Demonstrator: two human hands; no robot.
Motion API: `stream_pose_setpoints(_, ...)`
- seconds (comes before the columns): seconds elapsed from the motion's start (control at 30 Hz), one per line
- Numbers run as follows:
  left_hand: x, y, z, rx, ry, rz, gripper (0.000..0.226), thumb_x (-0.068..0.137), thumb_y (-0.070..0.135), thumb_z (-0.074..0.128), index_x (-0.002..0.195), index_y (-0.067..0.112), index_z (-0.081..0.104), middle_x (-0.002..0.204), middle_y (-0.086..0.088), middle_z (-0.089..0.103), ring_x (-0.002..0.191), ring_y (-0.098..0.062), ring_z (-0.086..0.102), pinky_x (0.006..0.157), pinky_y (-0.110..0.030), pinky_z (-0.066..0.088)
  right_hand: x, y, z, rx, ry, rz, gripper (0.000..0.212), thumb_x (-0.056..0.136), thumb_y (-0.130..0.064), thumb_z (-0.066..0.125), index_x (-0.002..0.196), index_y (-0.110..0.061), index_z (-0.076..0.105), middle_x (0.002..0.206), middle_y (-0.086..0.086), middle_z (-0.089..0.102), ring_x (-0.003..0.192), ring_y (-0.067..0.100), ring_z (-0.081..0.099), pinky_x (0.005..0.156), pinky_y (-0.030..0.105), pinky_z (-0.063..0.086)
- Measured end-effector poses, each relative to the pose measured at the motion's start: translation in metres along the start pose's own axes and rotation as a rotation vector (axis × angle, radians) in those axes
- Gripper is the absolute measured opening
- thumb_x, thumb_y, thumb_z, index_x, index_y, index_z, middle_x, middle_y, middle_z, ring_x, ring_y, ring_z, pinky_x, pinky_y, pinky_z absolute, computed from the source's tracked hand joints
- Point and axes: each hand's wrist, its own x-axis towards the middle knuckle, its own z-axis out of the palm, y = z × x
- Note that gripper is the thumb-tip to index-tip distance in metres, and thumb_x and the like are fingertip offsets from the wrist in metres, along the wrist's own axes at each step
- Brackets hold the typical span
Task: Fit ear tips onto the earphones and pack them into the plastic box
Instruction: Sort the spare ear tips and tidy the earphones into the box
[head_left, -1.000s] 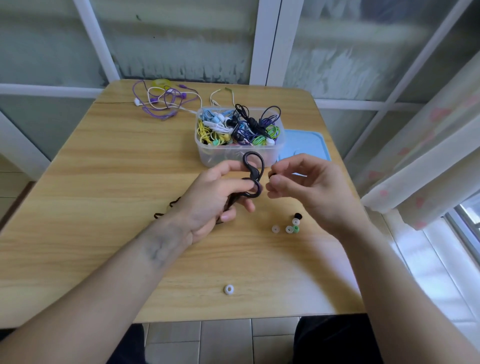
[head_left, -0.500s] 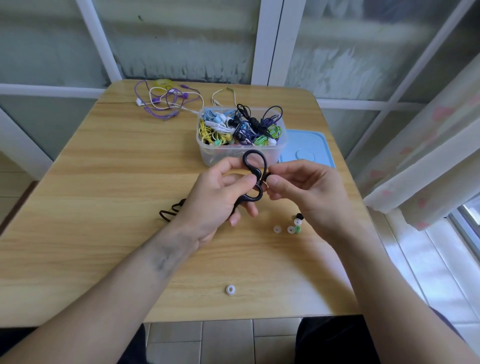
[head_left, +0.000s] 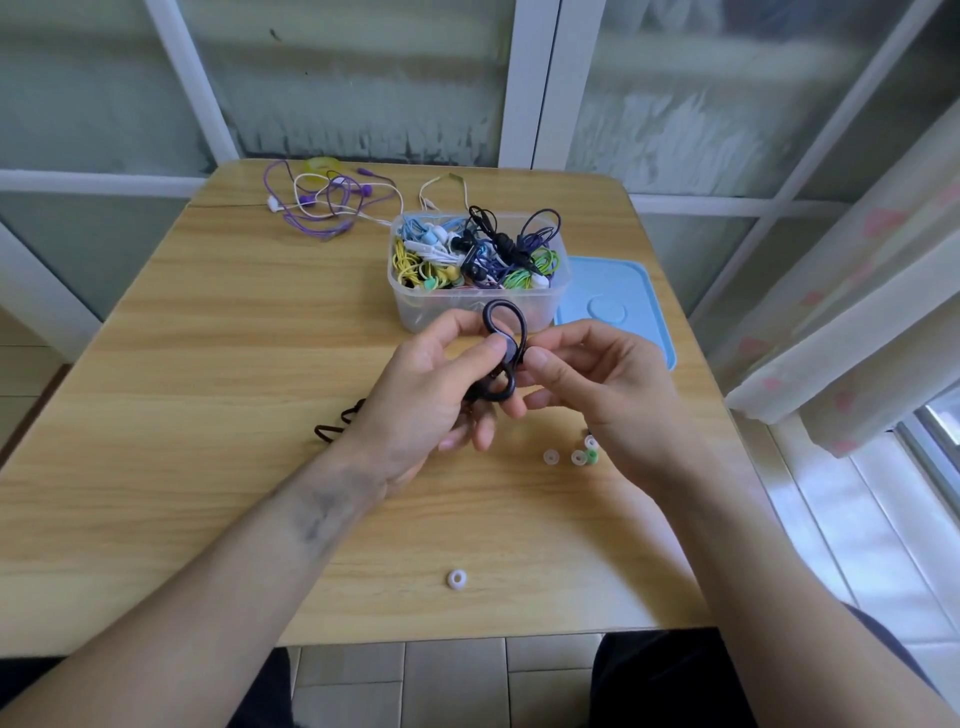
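I saw a wooden table (head_left: 182, 364) carrying a clear plastic box (head_left: 478, 306) of earphones at 12 o'clock, a blue lid (head_left: 628, 312) just beside it at 1, loose purple and white earphones (head_left: 324, 202) at 11, small ear tips (head_left: 576, 456) at 3, and one white ear tip (head_left: 456, 579) at 6.

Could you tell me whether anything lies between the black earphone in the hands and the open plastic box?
Nothing visible does: the black earphone is held just in front of the lidless plastic box, though the box is already heaped with earphones.
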Motion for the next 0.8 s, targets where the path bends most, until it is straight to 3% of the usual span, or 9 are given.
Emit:
stream_pose_setpoints(0.13, 0.000, -0.001, -0.003, 0.040, -0.035, -0.021, 0.019, 0.098, 0.018, 0.053, 0.117, 0.016, 0.053, 0.075, -0.012, 0.068, 0.049, -0.023, 0.053, 0.033, -0.019, 0.023, 0.001, 0.004, 0.002, 0.052, 0.037, 0.022, 0.009, 0.084, -0.003, 0.071, 0.091, -0.003, 0.067, 0.077, 0.014, 0.073, 0.067, 0.021, 0.071, 0.071, 0.032, 0.059)
stream_pose_setpoints(0.23, 0.000, 0.001, -0.005, 0.057, -0.060, -0.028, 0.022, 0.097, 0.012, 0.054, 0.119, 0.014, 0.057, 0.084, -0.011, 0.069, 0.059, -0.024, 0.057, 0.036, -0.020, 0.028, 0.002, 0.004, 0.002, 0.067, 0.104, 0.029, 0.013, 0.080, -0.006, 0.075, 0.090, -0.006, 0.068, 0.082, 0.014, 0.075, 0.074, 0.022, 0.073, 0.070, 0.030, 0.060)
stream_pose_setpoints(0.3, 0.000, 0.002, -0.008, 0.147, -0.020, 0.005, 0.022, 0.097, 0.009, 0.054, 0.116, 0.016, 0.062, 0.086, -0.011, 0.070, 0.061, -0.023, 0.058, 0.041, -0.019, 0.037, 0.002, 0.002, 0.001, 0.078, 0.138, 0.022, 0.016, 0.080, -0.008, 0.075, 0.094, -0.007, 0.068, 0.090, 0.018, 0.075, 0.079, 0.024, 0.074, 0.068, 0.030, 0.059)
stream_pose_setpoints(0.4, -0.001, 0.000, -0.011, 0.465, 0.077, 0.153, 0.032, 0.098, 0.010, 0.053, 0.121, 0.027, 0.067, 0.087, -0.002, 0.072, 0.060, -0.016, 0.058, 0.062, -0.026, 0.051, 0.001, 0.000, 0.001, 0.068, 0.121, -0.010, 0.017, 0.084, -0.005, 0.073, 0.100, -0.008, 0.067, 0.087, 0.014, 0.076, 0.079, 0.024, 0.074, 0.069, 0.030, 0.059)
stream_pose_setpoints(0.5, -0.003, -0.001, -0.009, 0.638, 0.111, 0.253, 0.037, 0.096, 0.013, 0.056, 0.125, 0.034, 0.064, 0.079, 0.011, 0.070, 0.059, -0.009, 0.059, 0.065, -0.019, 0.048, -0.001, 0.001, 0.002, 0.047, 0.071, -0.022, 0.022, 0.085, -0.004, 0.071, 0.106, -0.008, 0.067, 0.084, 0.014, 0.076, 0.077, 0.024, 0.073, 0.071, 0.031, 0.059)
stream_pose_setpoints(0.63, -0.003, -0.003, -0.010, 0.679, 0.220, 0.294, 0.051, 0.086, 0.025, 0.067, 0.135, 0.034, 0.055, 0.084, 0.016, 0.072, 0.062, -0.019, 0.063, 0.071, -0.032, 0.055, 0.001, 0.001, -0.001, 0.030, 0.034, -0.011, 0.024, 0.084, -0.003, 0.071, 0.108, -0.004, 0.068, 0.085, 0.018, 0.075, 0.074, 0.025, 0.072, 0.071, 0.034, 0.060)
stream_pose_setpoints(0.7, -0.002, -0.002, -0.012, 0.640, 0.278, 0.270, 0.048, 0.083, 0.025, 0.073, 0.130, 0.029, 0.060, 0.085, 0.016, 0.074, 0.062, -0.015, 0.066, 0.074, -0.035, 0.056, 0.003, -0.001, -0.010, -0.031, 0.022, 0.001, 0.017, 0.086, 0.003, 0.069, 0.102, -0.001, 0.069, 0.086, 0.020, 0.075, 0.073, 0.025, 0.072, 0.072, 0.033, 0.061)
stream_pose_setpoints(0.8, -0.003, 0.002, -0.013, 0.622, 0.332, 0.250, 0.034, 0.080, 0.022, 0.078, 0.113, 0.025, 0.072, 0.083, 0.012, 0.074, 0.062, 0.002, 0.064, 0.072, -0.024, 0.054, 0.004, -0.005, -0.021, -0.040, 0.037, 0.002, 0.013, 0.086, 0.006, 0.067, 0.097, 0.000, 0.068, 0.085, 0.016, 0.075, 0.074, 0.025, 0.074, 0.072, 0.033, 0.061)
